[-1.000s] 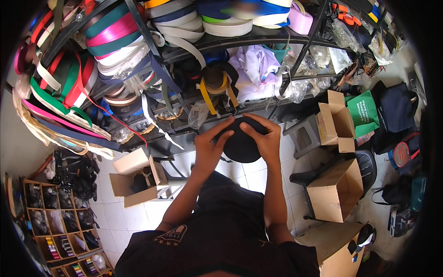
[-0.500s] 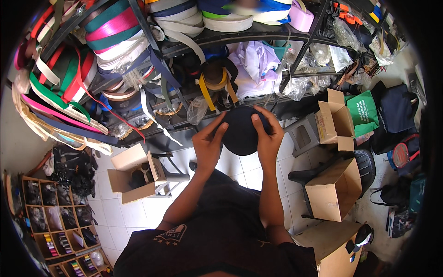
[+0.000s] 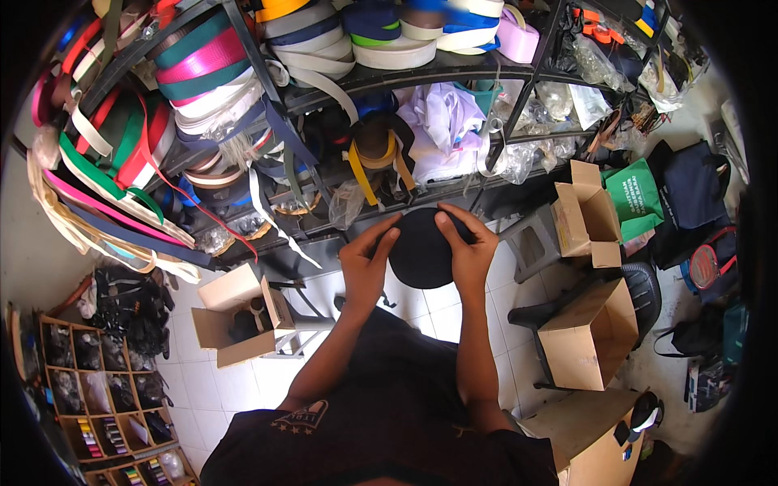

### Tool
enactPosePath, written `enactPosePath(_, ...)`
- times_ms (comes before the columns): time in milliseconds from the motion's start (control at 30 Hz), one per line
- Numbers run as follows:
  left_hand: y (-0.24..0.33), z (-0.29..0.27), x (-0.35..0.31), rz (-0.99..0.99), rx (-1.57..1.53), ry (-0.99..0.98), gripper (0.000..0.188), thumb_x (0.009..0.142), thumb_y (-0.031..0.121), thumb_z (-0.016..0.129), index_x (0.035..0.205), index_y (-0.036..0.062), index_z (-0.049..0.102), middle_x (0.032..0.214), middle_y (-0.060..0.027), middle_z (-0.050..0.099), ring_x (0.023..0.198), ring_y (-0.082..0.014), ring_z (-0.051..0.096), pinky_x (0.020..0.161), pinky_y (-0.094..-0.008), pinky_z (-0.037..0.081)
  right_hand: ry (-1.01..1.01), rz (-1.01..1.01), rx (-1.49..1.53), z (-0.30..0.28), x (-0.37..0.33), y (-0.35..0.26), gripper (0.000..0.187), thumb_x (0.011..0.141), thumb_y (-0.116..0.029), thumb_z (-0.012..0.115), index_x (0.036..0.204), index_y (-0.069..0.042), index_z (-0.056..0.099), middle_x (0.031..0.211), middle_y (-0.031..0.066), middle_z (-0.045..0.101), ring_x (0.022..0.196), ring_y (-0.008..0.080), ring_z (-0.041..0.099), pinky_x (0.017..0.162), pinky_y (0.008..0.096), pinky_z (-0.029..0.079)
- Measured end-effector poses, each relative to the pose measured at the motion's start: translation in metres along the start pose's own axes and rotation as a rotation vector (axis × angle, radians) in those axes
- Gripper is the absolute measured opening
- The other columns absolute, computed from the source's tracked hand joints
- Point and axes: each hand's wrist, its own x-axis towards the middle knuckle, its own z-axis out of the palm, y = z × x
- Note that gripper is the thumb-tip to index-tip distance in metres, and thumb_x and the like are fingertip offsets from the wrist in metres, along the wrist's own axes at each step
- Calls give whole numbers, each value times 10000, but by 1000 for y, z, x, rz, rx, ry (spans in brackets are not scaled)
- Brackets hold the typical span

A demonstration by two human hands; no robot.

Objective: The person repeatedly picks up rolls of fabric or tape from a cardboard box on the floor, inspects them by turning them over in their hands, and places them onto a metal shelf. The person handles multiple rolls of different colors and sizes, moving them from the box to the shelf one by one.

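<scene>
Between both hands, in front of my torso, I hold a round, flat black disc. Its surface is dark and plain, so I cannot tell its material. My left hand grips its left edge, thumb on the near face and fingers bent along the upper left rim. My right hand grips the right edge in the same manner, with its thumb reaching over the upper right of the disc. The finger parts behind the disc are hidden.
Ahead, a black shelf rack carries several rolls of coloured webbing. Open cardboard boxes stand at left and on a black chair at right. A wooden compartment shelf is at lower left, and a table at lower right.
The disc and my hands sit slightly lower in the picture, and the surroundings have shifted a little. More of the disc's round face shows. Both hands keep their hold.
</scene>
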Motion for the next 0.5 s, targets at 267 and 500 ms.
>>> enactPosePath(267, -2, -14, 0, 163, 129, -83, 291, 1017, 112, 547, 1278, 21, 635, 1172, -119, 699, 1007, -104, 644, 884, -255, 510, -6, 20, 25, -2, -3, -3, 217, 855, -108, 766, 1037, 8, 745, 983, 104, 742, 912, 159, 677, 862, 271, 500)
enactPosePath(500, -1, 3, -20, 128, 16, -65, 367, 1029, 140, 536, 1383, 41, 551, 1313, -133, 624, 1074, -96, 583, 921, -247, 457, 251, -20, 15, 9, -11, -5, 214, 877, -108, 750, 1044, 26, 742, 975, 96, 726, 889, 139, 646, 848, 259, 489)
